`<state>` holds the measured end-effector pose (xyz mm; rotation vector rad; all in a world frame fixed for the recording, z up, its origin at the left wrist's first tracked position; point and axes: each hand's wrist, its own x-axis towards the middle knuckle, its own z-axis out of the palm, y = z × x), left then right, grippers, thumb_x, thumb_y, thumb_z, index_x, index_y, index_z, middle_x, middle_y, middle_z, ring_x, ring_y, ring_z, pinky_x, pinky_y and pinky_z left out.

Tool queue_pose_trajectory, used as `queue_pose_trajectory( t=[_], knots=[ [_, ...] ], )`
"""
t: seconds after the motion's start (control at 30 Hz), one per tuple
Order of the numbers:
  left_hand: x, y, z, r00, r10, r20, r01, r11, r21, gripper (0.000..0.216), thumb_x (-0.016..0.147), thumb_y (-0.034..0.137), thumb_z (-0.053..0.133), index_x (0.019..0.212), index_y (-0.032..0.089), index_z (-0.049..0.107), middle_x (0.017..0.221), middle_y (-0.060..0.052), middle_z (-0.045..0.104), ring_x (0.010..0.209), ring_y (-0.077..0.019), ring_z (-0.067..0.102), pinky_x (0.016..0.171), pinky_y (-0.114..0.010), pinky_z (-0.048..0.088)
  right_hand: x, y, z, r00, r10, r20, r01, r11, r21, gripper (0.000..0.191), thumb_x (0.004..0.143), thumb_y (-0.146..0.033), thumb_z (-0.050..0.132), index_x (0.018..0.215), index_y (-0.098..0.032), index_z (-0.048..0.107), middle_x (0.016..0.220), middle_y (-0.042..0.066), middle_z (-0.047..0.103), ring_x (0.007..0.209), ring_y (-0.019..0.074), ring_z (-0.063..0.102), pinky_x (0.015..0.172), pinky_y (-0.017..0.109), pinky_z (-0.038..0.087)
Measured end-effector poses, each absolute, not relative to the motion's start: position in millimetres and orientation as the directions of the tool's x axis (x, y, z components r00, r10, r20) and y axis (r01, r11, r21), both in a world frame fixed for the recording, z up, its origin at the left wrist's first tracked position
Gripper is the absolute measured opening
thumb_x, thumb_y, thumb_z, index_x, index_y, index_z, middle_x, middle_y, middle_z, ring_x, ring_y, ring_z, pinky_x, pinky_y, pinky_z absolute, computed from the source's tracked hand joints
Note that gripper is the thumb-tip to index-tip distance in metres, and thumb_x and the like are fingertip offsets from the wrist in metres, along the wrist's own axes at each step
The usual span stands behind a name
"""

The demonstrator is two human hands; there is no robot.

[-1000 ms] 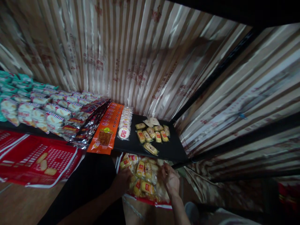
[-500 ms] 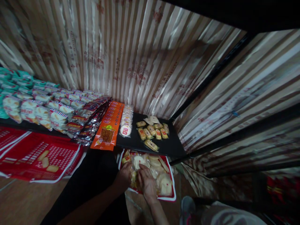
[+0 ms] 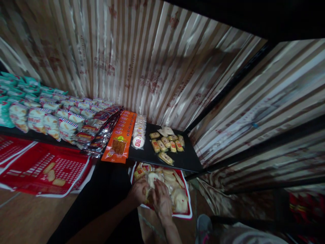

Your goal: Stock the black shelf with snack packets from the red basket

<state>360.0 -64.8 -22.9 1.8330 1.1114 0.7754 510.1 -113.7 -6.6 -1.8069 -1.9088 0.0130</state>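
A red basket with a white rim (image 3: 189, 203) stands below the end of the black shelf and holds wrapped white and yellow cakes. Over its near left part, my left hand (image 3: 140, 191) has its fingers curled at the left edge of a wrapped white cake (image 3: 153, 177). My right hand (image 3: 162, 200) closes on the same cake from the right, fingers bent downward. The undersides of both hands are hidden. More flat white cakes (image 3: 179, 198) lie right of my hands, and small yellow packets (image 3: 139, 173) at the basket's left corner.
On the black shelf (image 3: 188, 157) are small yellow wrapped cakes (image 3: 166, 158), a row of round white cakes (image 3: 139, 135), an orange snack bag (image 3: 119, 139) and many bagged snacks (image 3: 67, 127). A red printed bag (image 3: 68, 169) hangs at left. A shoe (image 3: 203, 225) is lower right.
The view has shifted slightly. Both hands stay over the basket at the white cake, and the right fingers have moved a little further over it.
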Motion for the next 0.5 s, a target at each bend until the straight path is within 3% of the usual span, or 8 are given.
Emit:
queue_pose_trajectory(
  t=[0.1,0.23,0.5],
  knots=[
    [360.7,-64.6,-23.2,0.424,0.901,0.090,0.350,-0.254,0.902,0.029,0.069,0.007,0.042,0.081,0.020,0.065,0.107,-0.007,0.066,0.110,-0.0186,0.057,0.100,-0.034,0.043,508.6,-109.4,-4.6,-0.022,0.948,0.319,0.960,0.109,-0.259,0.039,0.083,-0.039,0.053,0.119,-0.024,0.059,0.117,0.008,0.063,0.108,0.0262,0.056,0.091,0.042,0.048],
    [361.0,-61.5,-25.1,0.413,0.905,0.103,0.302,-0.243,0.922,0.031,0.070,0.003,0.041,0.080,0.019,0.065,0.100,-0.008,0.068,0.105,-0.0182,0.060,0.097,-0.035,0.045,504.5,-104.8,-4.1,-0.007,0.958,0.286,0.987,0.052,-0.152,0.030,0.083,-0.033,0.053,0.109,-0.025,0.065,0.112,0.009,0.064,0.103,0.0274,0.057,0.085,0.041,0.050],
    [358.9,-60.5,-20.3,0.403,0.906,0.126,0.198,-0.221,0.955,0.029,0.067,0.000,0.042,0.075,0.018,0.064,0.095,-0.005,0.069,0.093,-0.0160,0.064,0.086,-0.029,0.050,502.4,-103.2,-4.7,-0.066,0.962,0.266,0.992,0.093,-0.090,0.032,0.076,-0.019,0.057,0.104,-0.030,0.067,0.113,0.006,0.065,0.104,0.0275,0.058,0.080,0.038,0.053]
  ],
)
